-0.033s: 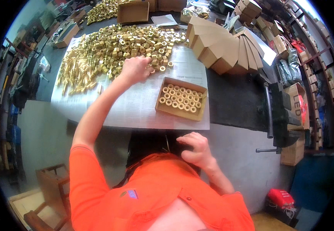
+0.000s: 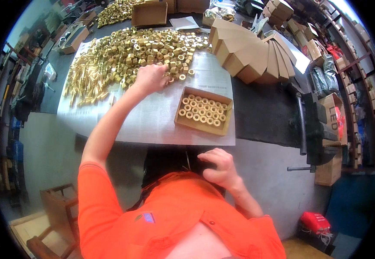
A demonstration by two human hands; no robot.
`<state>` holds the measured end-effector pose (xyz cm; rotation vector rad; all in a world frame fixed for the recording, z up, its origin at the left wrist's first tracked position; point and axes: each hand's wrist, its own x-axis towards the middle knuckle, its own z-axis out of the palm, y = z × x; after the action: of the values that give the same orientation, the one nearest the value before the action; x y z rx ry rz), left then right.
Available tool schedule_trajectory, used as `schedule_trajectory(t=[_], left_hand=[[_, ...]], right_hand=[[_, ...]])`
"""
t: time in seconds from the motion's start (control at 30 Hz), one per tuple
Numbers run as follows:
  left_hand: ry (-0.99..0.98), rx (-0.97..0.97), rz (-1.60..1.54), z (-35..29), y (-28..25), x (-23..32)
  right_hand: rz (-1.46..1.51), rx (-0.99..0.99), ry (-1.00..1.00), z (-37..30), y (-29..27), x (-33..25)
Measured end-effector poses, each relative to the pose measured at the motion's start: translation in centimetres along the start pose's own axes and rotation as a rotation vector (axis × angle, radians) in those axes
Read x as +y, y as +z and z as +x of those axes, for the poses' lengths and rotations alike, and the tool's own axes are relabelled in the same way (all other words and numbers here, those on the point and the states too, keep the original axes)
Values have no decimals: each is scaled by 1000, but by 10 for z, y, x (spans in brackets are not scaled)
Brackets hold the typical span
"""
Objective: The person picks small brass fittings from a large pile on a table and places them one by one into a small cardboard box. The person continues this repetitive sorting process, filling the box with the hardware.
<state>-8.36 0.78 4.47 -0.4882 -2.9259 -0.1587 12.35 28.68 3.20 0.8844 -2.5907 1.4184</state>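
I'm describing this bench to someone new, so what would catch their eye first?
The big heap of brass nuts spread over the paper at the far side of the table, with the left hand reaching into it. Nearer sits a small cardboard box with nuts laid in rows, and a fan of folded boxes to its right.

Row of folded brown cardboard boxes [image 2: 256, 52] leaned together at table's far right. 1 open empty carton [image 2: 149, 14] sat behind, white paper sheet [image 2: 184, 22] beside it. Black vise [image 2: 316, 129] was fixed at table's right edge. Wooden stool [image 2: 60, 207] stood lower left on floor. Red bag [image 2: 314, 222] lay lower right.
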Motion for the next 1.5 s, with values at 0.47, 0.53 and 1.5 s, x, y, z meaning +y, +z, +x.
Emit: schedule_trajectory(t=[0.47,0.53,1.5], left_hand=[[30,-103,53,-19,6,-3],[24,-130,46,-21,5,-6],[884,-474,-461,1,26,141]], right_hand=[[-17,-3,22,-3,0,2],[-12,1,12,-3,1,2],[-3,7,28,-8,-2,7]])
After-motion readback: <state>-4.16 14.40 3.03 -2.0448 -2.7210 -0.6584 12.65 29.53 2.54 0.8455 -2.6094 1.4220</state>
